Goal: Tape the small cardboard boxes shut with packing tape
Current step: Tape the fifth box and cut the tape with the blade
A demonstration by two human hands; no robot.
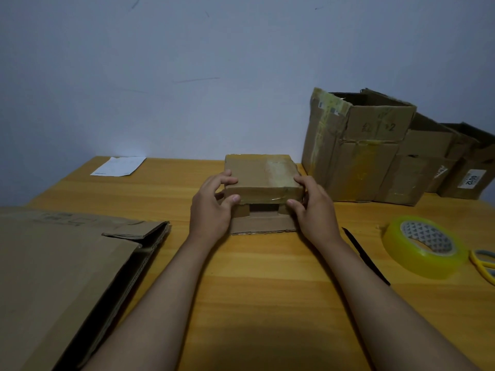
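Both hands curl round the small box [263,175] in the middle of the table [257,277], left hand [213,207] and right hand [312,207] on its sides, while the tape roll [423,246] lies nearer the right hand.

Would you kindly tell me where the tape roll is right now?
In the head view, the tape roll lies on the table's right side, between a black pen and yellow scissors.

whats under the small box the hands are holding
The small cardboard box, gripped by the left hand and right hand, sits over an open front flap lying on the wooden table. A dark gap shows beneath its front edge; the inside is hidden.
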